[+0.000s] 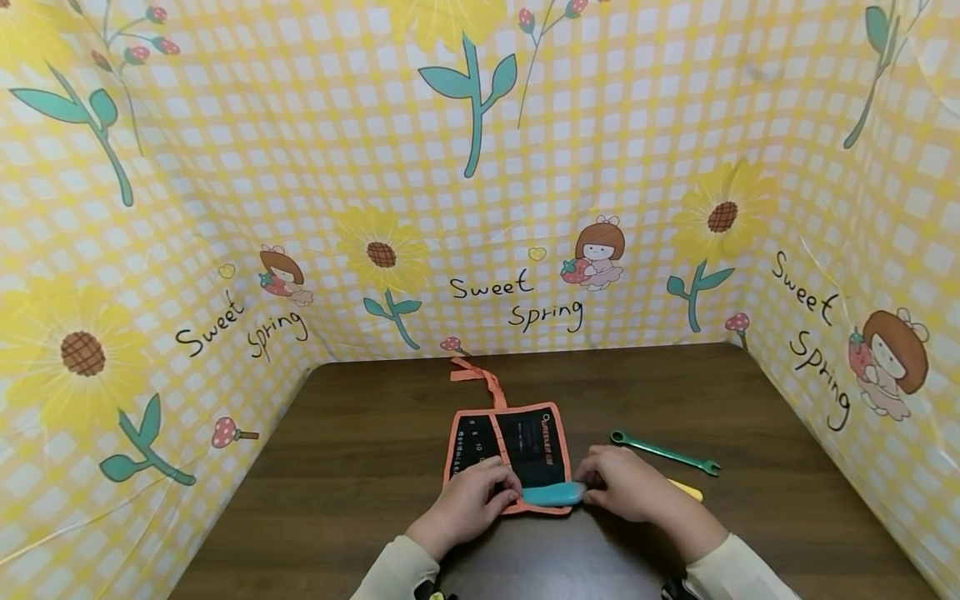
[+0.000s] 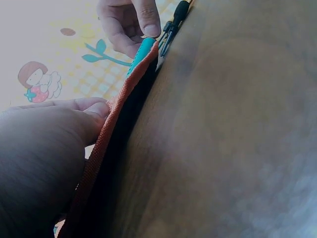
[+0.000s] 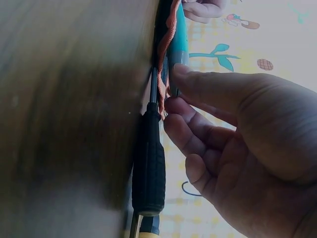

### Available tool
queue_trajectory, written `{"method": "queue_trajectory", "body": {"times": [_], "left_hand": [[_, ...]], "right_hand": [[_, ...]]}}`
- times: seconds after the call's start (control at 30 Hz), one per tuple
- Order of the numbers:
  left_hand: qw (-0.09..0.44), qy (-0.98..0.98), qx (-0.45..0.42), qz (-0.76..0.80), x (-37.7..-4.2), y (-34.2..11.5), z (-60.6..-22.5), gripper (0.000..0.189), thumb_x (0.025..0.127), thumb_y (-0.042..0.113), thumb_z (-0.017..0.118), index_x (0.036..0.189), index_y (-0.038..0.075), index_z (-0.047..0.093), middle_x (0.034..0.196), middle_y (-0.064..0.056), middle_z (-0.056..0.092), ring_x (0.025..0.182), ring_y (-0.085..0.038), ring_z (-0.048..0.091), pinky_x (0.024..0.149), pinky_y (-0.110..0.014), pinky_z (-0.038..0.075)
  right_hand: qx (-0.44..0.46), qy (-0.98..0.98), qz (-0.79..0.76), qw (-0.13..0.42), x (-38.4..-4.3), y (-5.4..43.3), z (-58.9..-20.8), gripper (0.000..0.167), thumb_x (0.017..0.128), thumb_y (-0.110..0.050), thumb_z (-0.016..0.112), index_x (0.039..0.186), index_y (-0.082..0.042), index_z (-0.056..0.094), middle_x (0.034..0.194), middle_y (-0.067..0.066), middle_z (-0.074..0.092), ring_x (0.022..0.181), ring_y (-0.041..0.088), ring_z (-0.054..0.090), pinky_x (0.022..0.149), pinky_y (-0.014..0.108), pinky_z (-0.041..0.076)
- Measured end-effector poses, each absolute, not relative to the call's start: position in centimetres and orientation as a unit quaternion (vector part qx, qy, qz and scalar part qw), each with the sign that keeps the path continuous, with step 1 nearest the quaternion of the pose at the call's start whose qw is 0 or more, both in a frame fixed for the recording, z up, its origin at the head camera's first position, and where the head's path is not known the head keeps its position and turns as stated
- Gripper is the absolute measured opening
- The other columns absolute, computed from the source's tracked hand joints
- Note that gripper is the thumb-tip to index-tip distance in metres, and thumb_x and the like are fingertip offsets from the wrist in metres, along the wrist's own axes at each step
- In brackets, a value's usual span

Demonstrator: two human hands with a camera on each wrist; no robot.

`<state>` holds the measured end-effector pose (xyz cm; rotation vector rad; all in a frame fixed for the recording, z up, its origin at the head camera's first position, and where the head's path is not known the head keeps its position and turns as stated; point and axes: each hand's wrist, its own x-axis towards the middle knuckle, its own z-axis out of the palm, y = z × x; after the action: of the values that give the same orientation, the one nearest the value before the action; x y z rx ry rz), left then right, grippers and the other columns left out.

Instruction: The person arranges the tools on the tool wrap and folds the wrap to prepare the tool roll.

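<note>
While the orange-trimmed pouch [image 1: 529,450] is pinched by the left hand [image 1: 472,502], the teal tool [image 1: 550,495], aligned nine-to-three, is pinched at its three-o'clock grey end by the right hand [image 1: 624,483].

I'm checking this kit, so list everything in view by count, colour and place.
Table: one, brown, below
Patterned cloth: one, yellow-white check, around table
Tool pouch: one, black with orange trim, on table
Pouch tie: one, orange, at far edge
Flat tool: one, teal and grey, across pouch
Wrench: one, green, right of pouch
Screwdriver: one, black handle, beside pouch
Yellow item: one, yellow, near wrench, partly hidden
Left hand: one, bare, gripping pouch
Right hand: one, bare, pinching flat tool
Sleeves: two, cream, lower edge
Wrist gear: two, black, at sleeves
</note>
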<state>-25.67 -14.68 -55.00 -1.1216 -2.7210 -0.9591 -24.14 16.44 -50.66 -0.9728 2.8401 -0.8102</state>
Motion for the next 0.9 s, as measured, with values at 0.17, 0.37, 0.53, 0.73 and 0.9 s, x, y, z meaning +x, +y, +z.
{"method": "queue_trajectory", "body": {"times": [0.17, 0.37, 0.53, 0.73, 0.9], "left_hand": [[0.027, -0.882, -0.363, -0.301, -25.6, -14.6, -55.0, 0.009, 0.103, 0.028, 0.070, 0.100, 0.036, 0.068, 0.098, 0.021, 0.057, 0.082, 0.002, 0.055, 0.074, -0.024, 0.050], [0.029, -0.881, -0.363, -0.301, -25.6, -14.7, -54.9, 0.009, 0.103, 0.027, 0.070, 0.101, 0.036, 0.069, 0.098, 0.021, 0.058, 0.081, 0.002, 0.055, 0.074, -0.023, 0.050], [0.025, -0.882, -0.360, -0.304, -25.6, -14.7, -54.8, 0.009, 0.103, 0.028, 0.070, 0.101, 0.036, 0.069, 0.098, 0.021, 0.057, 0.081, 0.002, 0.055, 0.073, -0.024, 0.050], [0.029, -0.882, -0.360, -0.304, -25.7, -14.7, -54.8, 0.010, 0.103, 0.027, 0.071, 0.100, 0.037, 0.068, 0.097, 0.020, 0.057, 0.081, 0.001, 0.055, 0.074, -0.024, 0.050], [0.030, -0.882, -0.360, -0.303, -25.7, -14.7, -54.9, 0.010, 0.103, 0.027, 0.071, 0.100, 0.037, 0.068, 0.097, 0.021, 0.057, 0.082, 0.001, 0.056, 0.075, -0.024, 0.050]], "right_hand": [[-0.314, 0.911, -0.269, 0.015, -24.0, 16.3, -50.7, 0.015, 0.088, -0.009, 0.084, 0.099, -0.019, 0.079, 0.087, -0.009, 0.059, 0.078, 0.009, 0.055, 0.068, 0.029, 0.047], [-0.319, 0.911, -0.261, 0.001, -24.0, 15.8, -50.7, 0.014, 0.088, -0.010, 0.085, 0.095, -0.019, 0.078, 0.084, -0.008, 0.058, 0.076, 0.008, 0.052, 0.067, 0.028, 0.045], [-0.320, 0.911, -0.259, 0.001, -24.1, 15.1, -50.7, 0.013, 0.087, -0.011, 0.086, 0.095, -0.019, 0.079, 0.084, -0.008, 0.058, 0.075, 0.007, 0.050, 0.067, 0.028, 0.045], [-0.320, 0.915, -0.245, -0.002, -24.4, 14.4, -50.8, 0.013, 0.087, -0.012, 0.087, 0.096, -0.019, 0.079, 0.084, -0.009, 0.058, 0.074, 0.006, 0.049, 0.066, 0.028, 0.045], [-0.321, 0.920, -0.225, -0.003, -24.5, 13.9, -50.8, 0.012, 0.086, -0.015, 0.088, 0.092, -0.021, 0.078, 0.083, -0.010, 0.057, 0.073, 0.006, 0.049, 0.071, 0.033, 0.043]]}}
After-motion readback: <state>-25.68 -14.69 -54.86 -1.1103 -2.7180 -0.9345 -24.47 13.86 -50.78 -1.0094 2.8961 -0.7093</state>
